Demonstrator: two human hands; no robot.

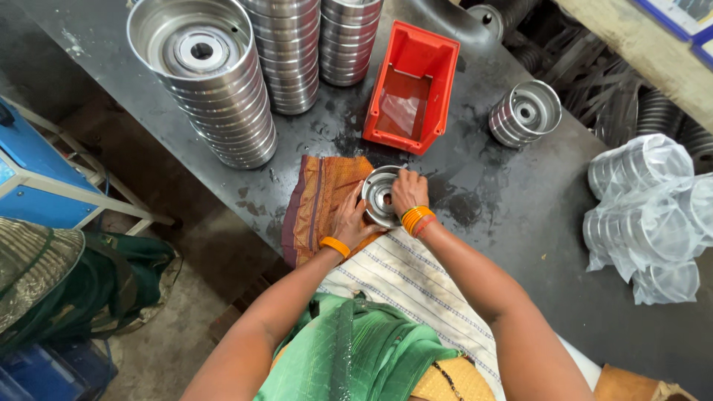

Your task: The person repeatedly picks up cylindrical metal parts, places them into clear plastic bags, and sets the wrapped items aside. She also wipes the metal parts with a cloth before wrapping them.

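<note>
A round metal pulley-like disc [379, 194] rests on a brown and orange cloth [321, 199] at the near edge of a dark worktable [520, 215]. My left hand [350, 221] cups the disc's left and lower rim. From the right, my right hand [408, 191] lies over the disc with its fingers on the rim and face. Both wrists wear orange bangles.
Tall stacks of similar metal discs [215, 82] stand at the back left of the table. A red plastic bin [412, 85] sits behind the cloth, a short stack of discs [524, 113] to its right. Discs wrapped in clear plastic [646, 215] lie at the right.
</note>
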